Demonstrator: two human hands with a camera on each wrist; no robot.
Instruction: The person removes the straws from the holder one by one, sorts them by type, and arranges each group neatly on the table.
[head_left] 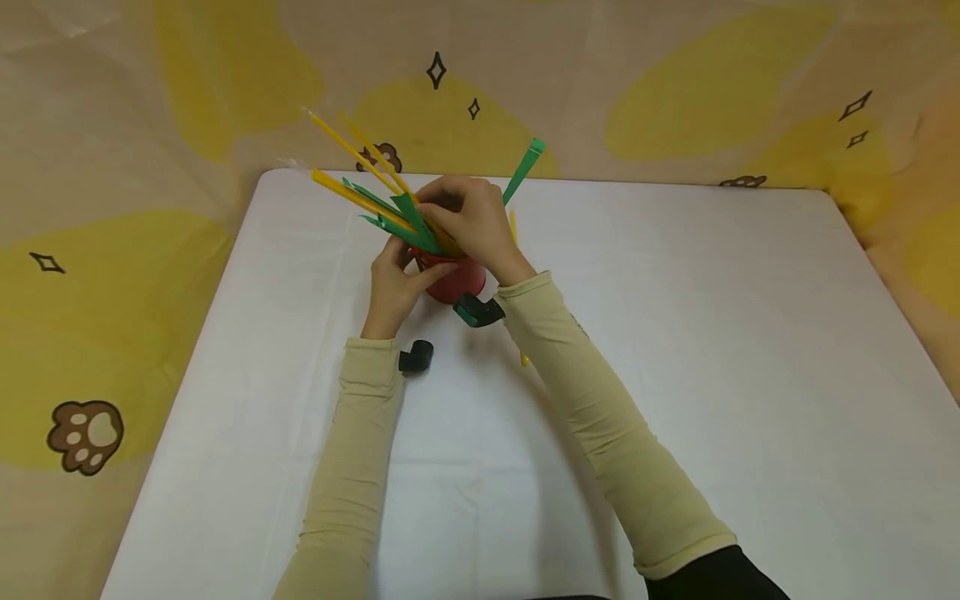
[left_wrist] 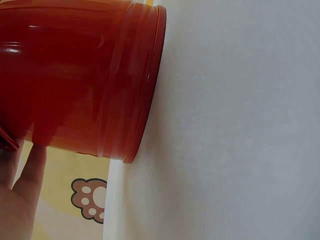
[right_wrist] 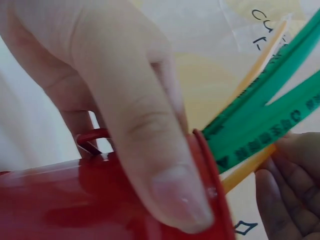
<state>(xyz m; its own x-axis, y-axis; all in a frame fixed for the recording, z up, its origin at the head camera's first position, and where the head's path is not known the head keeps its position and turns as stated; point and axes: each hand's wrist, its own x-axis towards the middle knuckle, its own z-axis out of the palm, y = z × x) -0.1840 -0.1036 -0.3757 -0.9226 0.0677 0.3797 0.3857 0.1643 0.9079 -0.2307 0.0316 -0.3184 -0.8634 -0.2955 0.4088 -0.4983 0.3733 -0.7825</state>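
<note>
A red bucket with a small loop on its side stands on the white table. My left hand grips it near the rim, its thumb lying along the red wall. Out of the bucket fan several yellow straws with clear film at their ends, and several green printed strips. Above the rim my right hand pinches a yellow straw among them. In the left wrist view, the bucket fills the upper left, with left fingers below it.
Past my right hand rises another green strip. A yellow straw lies on the table, partly hidden under the right forearm. A patterned yellow cloth hangs behind and beside the table.
</note>
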